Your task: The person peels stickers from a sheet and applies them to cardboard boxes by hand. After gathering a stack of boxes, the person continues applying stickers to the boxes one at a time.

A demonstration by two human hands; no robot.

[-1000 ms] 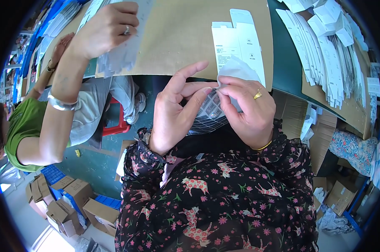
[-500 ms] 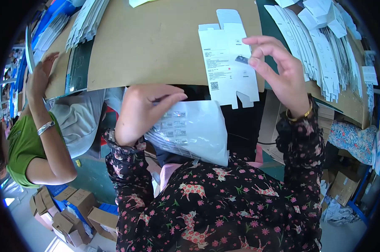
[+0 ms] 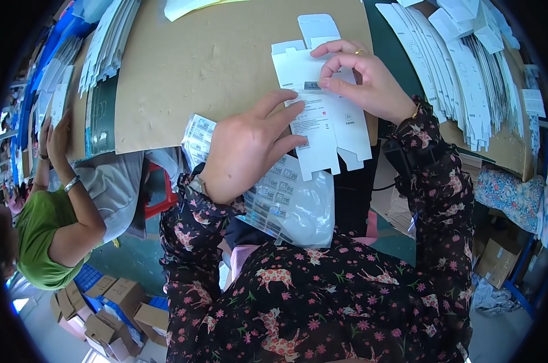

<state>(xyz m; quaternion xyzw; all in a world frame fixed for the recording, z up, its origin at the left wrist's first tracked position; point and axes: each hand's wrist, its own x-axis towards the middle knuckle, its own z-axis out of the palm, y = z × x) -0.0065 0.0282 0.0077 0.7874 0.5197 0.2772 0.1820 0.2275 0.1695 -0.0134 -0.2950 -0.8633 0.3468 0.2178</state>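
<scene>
A flat, unfolded white carton [image 3: 316, 154] with printed text lies on brown cardboard, its lower end past the front edge. My right hand [image 3: 371, 85] is over its upper part, thumb and forefinger pinching a small dark silvery sticker [image 3: 311, 86] at the carton's printed face. My left hand [image 3: 240, 148] rests its spread fingertips on the carton's left side and grips nothing. Beneath the left hand, between the table edge and my lap, is a clear plastic bag [image 3: 316, 212] with sheets of small silvery stickers [image 3: 280, 189].
Stacks of flat white cartons stand at the right [image 3: 446, 78] and far left [image 3: 110, 45]. Brown cardboard [image 3: 195, 72] covers the tabletop. A co-worker in a green top [image 3: 44, 242] handles cartons at the left. A red stool [image 3: 162, 190] and open brown boxes [image 3: 122, 296] are below.
My right hand has moved left and brought the sticker against the carton. My left hand has left the bag and moved right onto the carton. The bag has slipped lower and shows more stickers.
</scene>
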